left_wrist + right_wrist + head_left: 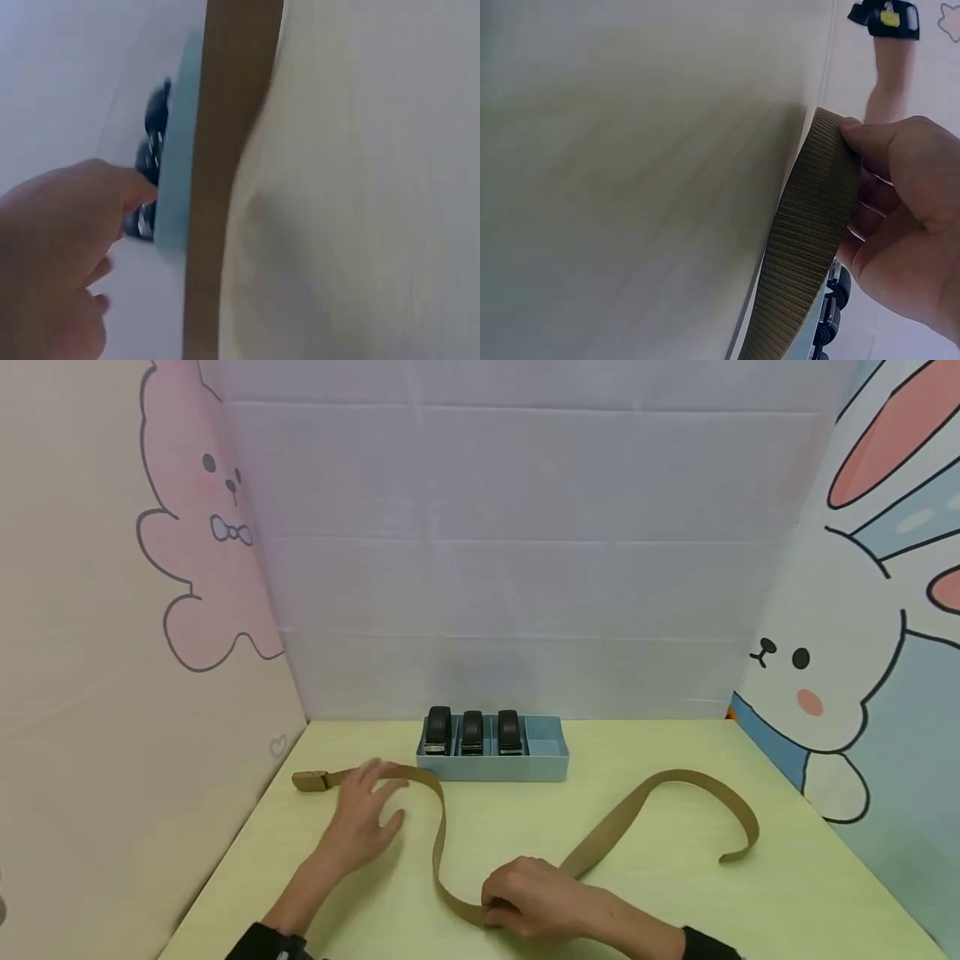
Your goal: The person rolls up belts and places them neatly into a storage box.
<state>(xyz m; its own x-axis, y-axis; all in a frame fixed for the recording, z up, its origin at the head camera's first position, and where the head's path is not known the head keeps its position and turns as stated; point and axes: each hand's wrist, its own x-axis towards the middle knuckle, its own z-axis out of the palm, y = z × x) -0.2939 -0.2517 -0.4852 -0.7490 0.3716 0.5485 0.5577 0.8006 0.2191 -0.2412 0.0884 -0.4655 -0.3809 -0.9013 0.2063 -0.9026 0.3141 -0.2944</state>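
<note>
Head view: one tan belt (609, 833) lies in curves across the counter (408, 914), pinched mid-length by the fingers of the right hand (538, 897); left hand (363, 818) near the buckle (310, 781), fingers loosely spread, contact unclear. Possible fault: a rightward pull drags the buckle, being unanchored.

Tan belt (611, 827), light-blue tray (491, 768), pale yellow table (795, 893)
</note>
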